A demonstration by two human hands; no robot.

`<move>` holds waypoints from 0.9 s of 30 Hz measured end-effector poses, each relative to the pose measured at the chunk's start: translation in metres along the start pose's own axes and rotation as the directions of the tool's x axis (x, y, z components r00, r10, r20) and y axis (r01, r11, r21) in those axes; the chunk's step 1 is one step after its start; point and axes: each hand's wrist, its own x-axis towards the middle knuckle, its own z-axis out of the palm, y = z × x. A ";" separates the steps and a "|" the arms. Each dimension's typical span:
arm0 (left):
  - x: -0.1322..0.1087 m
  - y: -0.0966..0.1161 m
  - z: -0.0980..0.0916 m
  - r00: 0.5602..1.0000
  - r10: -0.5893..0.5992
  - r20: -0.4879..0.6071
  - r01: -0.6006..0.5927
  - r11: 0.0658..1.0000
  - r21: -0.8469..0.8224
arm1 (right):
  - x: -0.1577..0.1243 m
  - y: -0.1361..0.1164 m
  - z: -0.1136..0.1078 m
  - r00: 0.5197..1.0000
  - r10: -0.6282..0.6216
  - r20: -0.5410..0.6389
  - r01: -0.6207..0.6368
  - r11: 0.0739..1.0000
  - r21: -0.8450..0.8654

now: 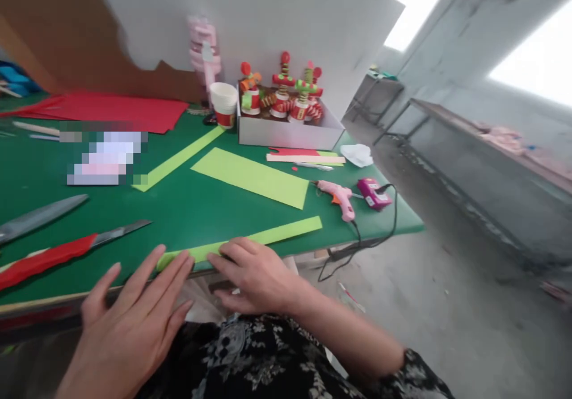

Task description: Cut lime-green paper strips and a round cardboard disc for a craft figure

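- Green paper strip [286,231] first: it lies at a slant along the near edge of the green table [201,208], one end under the left fingers, the other end bare and reaching off to the right.
- Left hand [134,312] is spread out flat-ish, fingertips down on the strip's left end. Can't tell if that end is folded, fingers hide too much.
- Right hand [254,274] has bent fingers touching the strip about midway, thumb standing apart below the table edge. Hands are near each other but not touching, and neither looks clamped on anything.
- Pressing tip, imo: light, even pressure with the finger pads. Thin paper like this probably creases if you dig in.
- I'd line the long side up with the table edge and smooth from one hand outward, so it doesn't skew.
- Watch the red-handled knife [58,256]! Its tip sits just beyond the left fingertips, so I'd slide it away.
- Glue gun [342,199] lies past the strip's right end, nozzle near the wider green sheet [254,178]. Could be hot, so mind the right wrist.
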 end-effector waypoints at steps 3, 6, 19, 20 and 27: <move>0.000 0.000 0.004 0.999 -0.027 -0.038 0.025 0.999 -0.036 | -0.002 -0.017 0.007 0.999 0.021 -0.047 -0.025 0.996 -0.084; 0.000 0.001 0.004 0.997 -0.060 -0.055 0.057 0.997 -0.060 | -0.007 -0.030 0.014 0.997 0.057 -0.052 -0.064 0.986 -0.155; 0.000 -0.015 0.009 0.995 0.054 -0.080 -0.052 0.998 0.027 | -0.048 0.008 -0.017 0.995 0.071 0.075 -0.054 0.977 -0.207; 0.000 -0.014 0.009 0.996 0.036 -0.086 -0.035 0.999 0.017 | -0.051 0.012 -0.020 0.993 0.078 0.086 -0.059 0.977 -0.205; -0.002 -0.009 0.008 0.998 -0.013 -0.065 0.013 1.000 0.000 | -0.080 0.047 -0.039 0.982 0.160 0.104 -0.137 0.971 -0.198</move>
